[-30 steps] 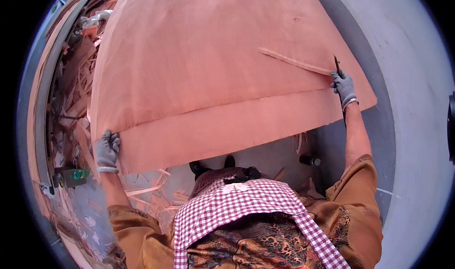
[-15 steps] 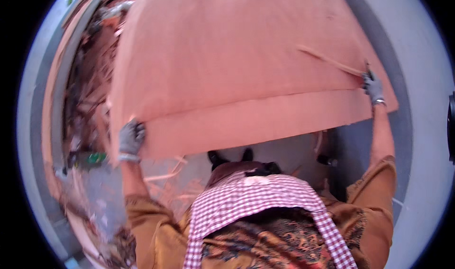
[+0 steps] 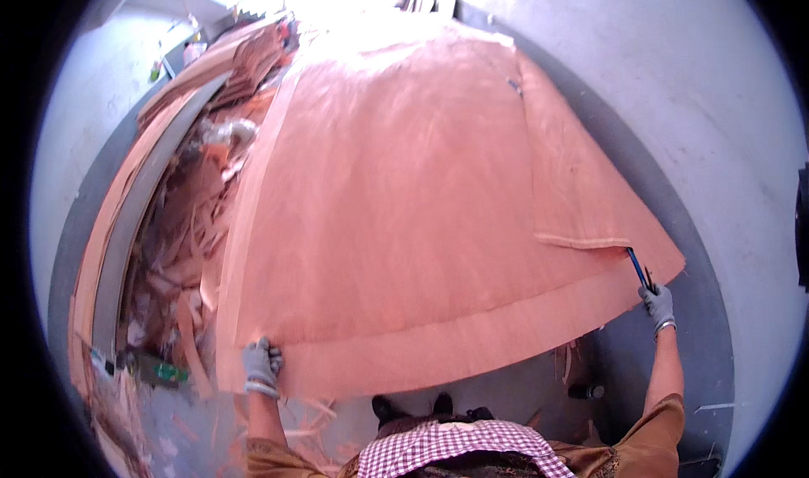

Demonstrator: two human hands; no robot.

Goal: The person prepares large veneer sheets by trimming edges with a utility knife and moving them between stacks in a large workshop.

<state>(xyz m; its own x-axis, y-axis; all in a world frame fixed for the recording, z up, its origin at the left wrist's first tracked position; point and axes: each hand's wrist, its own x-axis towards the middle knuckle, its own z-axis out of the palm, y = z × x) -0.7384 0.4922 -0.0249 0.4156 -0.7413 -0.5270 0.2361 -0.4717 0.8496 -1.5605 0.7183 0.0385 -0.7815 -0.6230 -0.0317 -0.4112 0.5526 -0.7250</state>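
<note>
A large reddish wood veneer sheet (image 3: 396,200) spreads before me over more sheets, whose paler border (image 3: 472,330) shows along the near side. My left hand (image 3: 263,364), in a grey glove, has its fingers curled at the near left corner of the sheets and seems to grip the edge there. At the near right, my gloved right hand (image 3: 657,305) is closed on a slim blue tool with a dark part (image 3: 635,264); its exact kind is unclear. The tool's far end meets the edge of a narrower veneer piece (image 3: 573,183) on the right side.
Left of the stack lies a heap of veneer scraps (image 3: 190,217), with long bent boards (image 3: 122,217) beyond it. A green item (image 3: 171,373) lies by the scraps. Torn strips litter the floor near my shoes (image 3: 383,406). A dark cylindrical object (image 3: 586,391) stands below the right edge. A pale wall (image 3: 691,82) rises at the right.
The view has tilted up, showing the stack's far end and bright background. Both hands sit lower in the picture, still at the near corners. The blue tool now shows clearly in my right hand.
</note>
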